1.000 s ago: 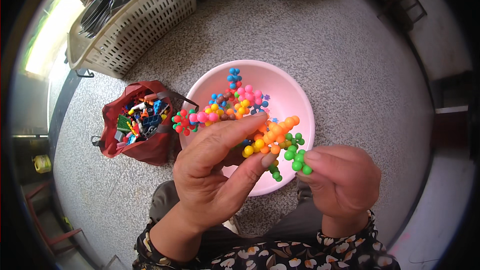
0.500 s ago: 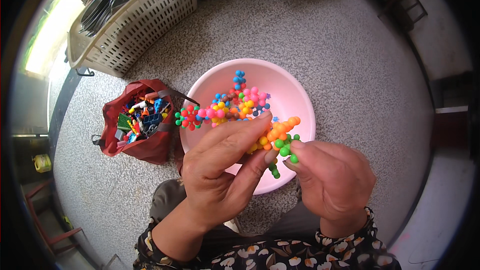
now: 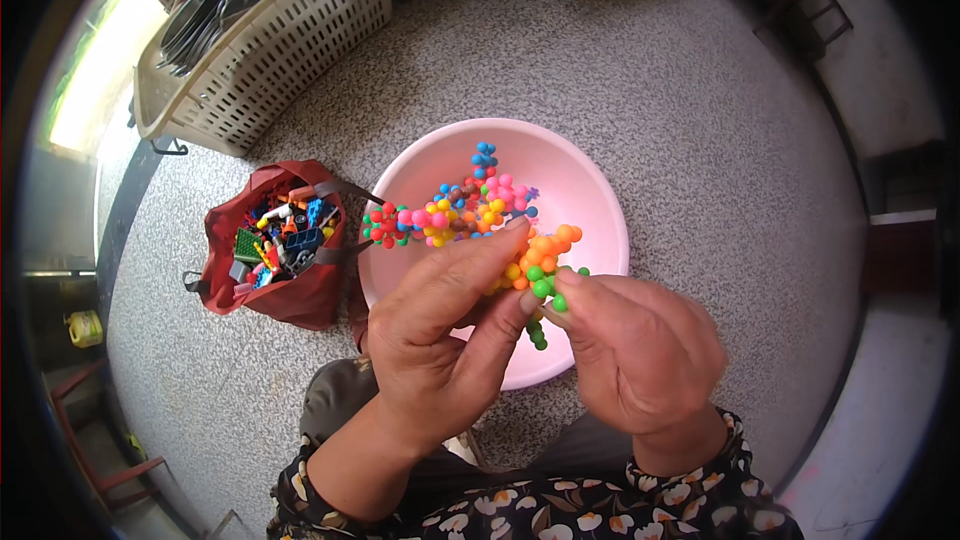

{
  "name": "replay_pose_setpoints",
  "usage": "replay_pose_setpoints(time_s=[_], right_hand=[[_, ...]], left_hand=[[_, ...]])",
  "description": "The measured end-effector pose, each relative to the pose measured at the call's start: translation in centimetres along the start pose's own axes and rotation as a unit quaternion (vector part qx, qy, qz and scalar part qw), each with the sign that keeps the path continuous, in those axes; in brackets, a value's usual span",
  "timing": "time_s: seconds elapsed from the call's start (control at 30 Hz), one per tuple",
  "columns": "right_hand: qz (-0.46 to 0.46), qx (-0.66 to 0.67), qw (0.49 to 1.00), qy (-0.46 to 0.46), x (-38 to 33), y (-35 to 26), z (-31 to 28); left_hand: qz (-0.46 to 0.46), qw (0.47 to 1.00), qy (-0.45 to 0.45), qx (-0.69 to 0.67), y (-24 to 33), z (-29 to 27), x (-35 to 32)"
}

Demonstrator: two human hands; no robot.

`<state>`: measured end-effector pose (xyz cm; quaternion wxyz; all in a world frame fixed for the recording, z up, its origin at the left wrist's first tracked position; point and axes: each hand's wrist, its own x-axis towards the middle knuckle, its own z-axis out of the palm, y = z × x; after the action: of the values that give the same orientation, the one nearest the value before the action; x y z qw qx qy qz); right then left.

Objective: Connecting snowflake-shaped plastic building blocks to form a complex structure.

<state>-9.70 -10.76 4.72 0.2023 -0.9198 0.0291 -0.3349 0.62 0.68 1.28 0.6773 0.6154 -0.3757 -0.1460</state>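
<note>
Above a pink basin [image 3: 597,190], a branching chain of ball-cluster building pieces [image 3: 440,217] in red, pink, yellow, blue and orange is held up. My left hand [image 3: 440,335] grips it, thumb and fingers closed around its yellow and orange end. A green ball-cluster piece [image 3: 541,287] sits against the orange balls, pinched between the thumb and forefinger of my right hand [image 3: 645,350]. Another green cluster [image 3: 537,332] hangs just below. My fingers hide whether the pinched piece is fully joined to the orange ones.
To the left of the basin stands a red cloth bag [image 3: 300,300] full of mixed plastic toy pieces. A cream slatted basket [image 3: 290,65] with dark items is at the upper left. Speckled floor [image 3: 700,140] surrounds them, and a yellow container [image 3: 85,328] is at the far left.
My right hand has shifted left with the green piece, still pinching it. The orange end of the chain has moved slightly left and down. My left hand keeps its grip.
</note>
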Motion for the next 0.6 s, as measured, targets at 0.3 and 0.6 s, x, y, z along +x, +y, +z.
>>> replay_pose_setpoints(time_s=[0.3,0.6], right_hand=[[0.362,0.484,0.793,0.076,0.3,1.9,-1.3],[0.507,0.616,0.584,0.153,1.7,3.2,-0.5]], left_hand=[[-0.260,0.913,0.011,-0.315,0.8,-0.4,0.5],[-0.350,0.839,-0.031,-0.416,0.7,-1.2,0.6]])
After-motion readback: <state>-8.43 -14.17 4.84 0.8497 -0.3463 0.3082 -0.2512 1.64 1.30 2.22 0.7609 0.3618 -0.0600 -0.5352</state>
